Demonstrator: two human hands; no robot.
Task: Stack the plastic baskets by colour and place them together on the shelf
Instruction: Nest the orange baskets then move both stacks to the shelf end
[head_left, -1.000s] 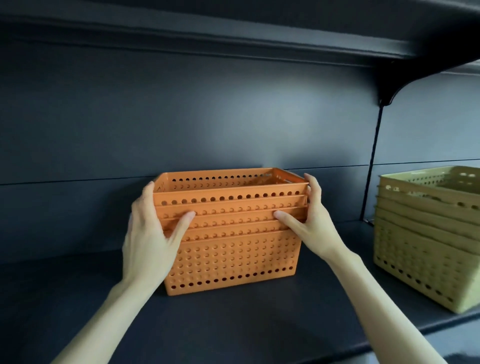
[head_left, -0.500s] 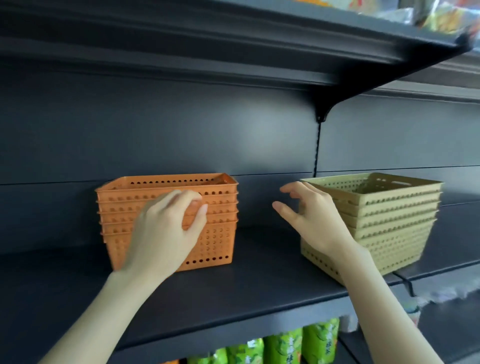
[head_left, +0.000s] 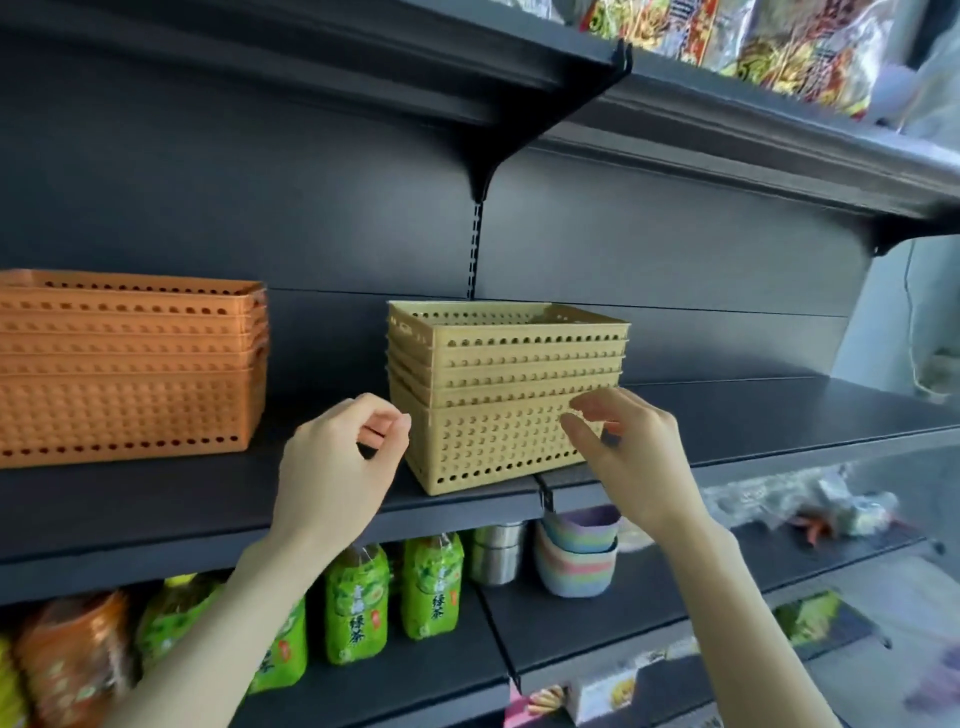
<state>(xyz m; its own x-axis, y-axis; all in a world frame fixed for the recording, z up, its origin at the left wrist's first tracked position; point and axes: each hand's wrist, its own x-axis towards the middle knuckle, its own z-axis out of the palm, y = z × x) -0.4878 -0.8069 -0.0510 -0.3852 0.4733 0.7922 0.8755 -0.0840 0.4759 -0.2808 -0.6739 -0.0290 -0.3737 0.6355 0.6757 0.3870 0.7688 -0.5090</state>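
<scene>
Your left hand (head_left: 340, 467) and right hand (head_left: 636, 457) flank the khaki basket stack (head_left: 498, 395) on the shelf (head_left: 156, 499), grips loose, holding nothing. Next, I judge: clasp both ends, slide it over beside the orange stack (head_left: 124, 364).

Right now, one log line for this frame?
orange stack: on shelf, left | yellow stack: on shelf, apart | left hand, right hand: at yellow stack, contact unclear
</scene>
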